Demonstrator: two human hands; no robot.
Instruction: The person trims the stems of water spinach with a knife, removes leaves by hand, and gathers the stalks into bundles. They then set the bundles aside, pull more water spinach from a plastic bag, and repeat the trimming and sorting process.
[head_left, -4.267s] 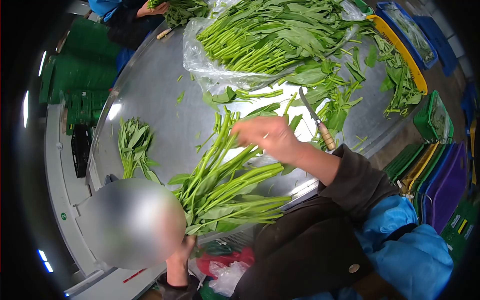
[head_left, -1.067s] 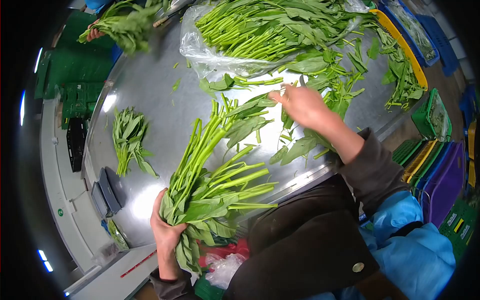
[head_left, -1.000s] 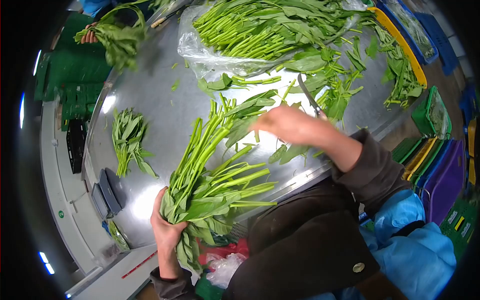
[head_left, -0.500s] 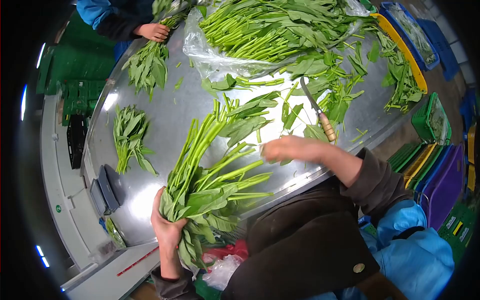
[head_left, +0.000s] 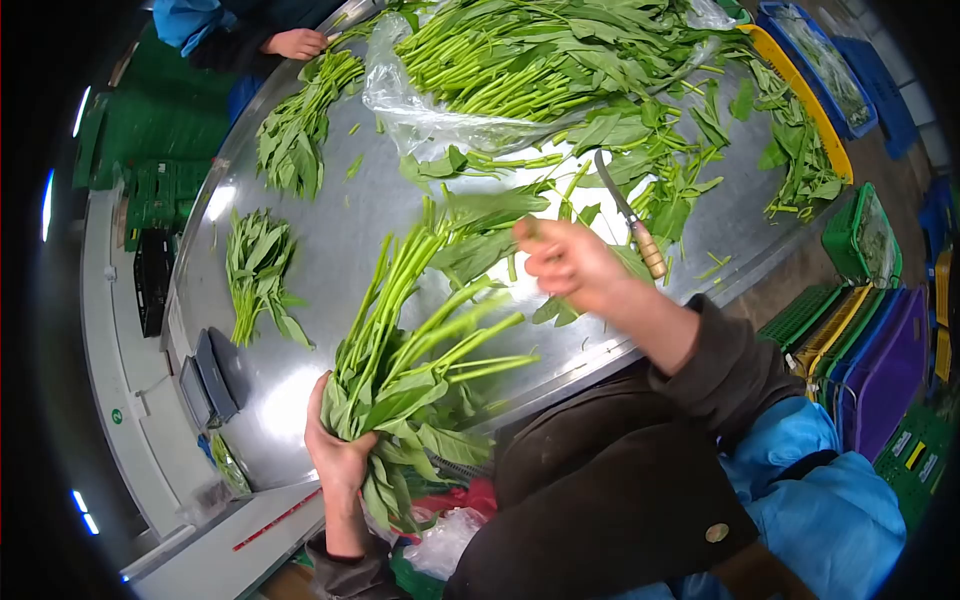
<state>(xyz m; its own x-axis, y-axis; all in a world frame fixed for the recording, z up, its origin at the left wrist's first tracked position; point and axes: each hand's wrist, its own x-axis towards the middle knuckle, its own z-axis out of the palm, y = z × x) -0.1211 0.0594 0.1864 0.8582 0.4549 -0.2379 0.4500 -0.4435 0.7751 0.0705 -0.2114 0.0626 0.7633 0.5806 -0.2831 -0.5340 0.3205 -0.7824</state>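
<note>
My left hand is wrapped round the leafy part of a bunch of water spinach, its thick green stems fanning up and to the right over the near edge of the table. To the right of these stems, my right hand is raised with its fingers curled into a pinch. A small greenish bit shows at the fingertips, but blur hides what it is. Loose water spinach leaves lie behind that hand. A curved knife with a wooden handle rests on the table just beyond it.
On the metal table lie a small bunch at left and a large pile on plastic film. Another person's hand is by a bunch at far left. Crates stand at right.
My right hand has moved up and its pinched fingers now point upward. The left hand keeps its hold on the bunch. The other person's hand has shifted up, off its bunch, which now lies on the table.
</note>
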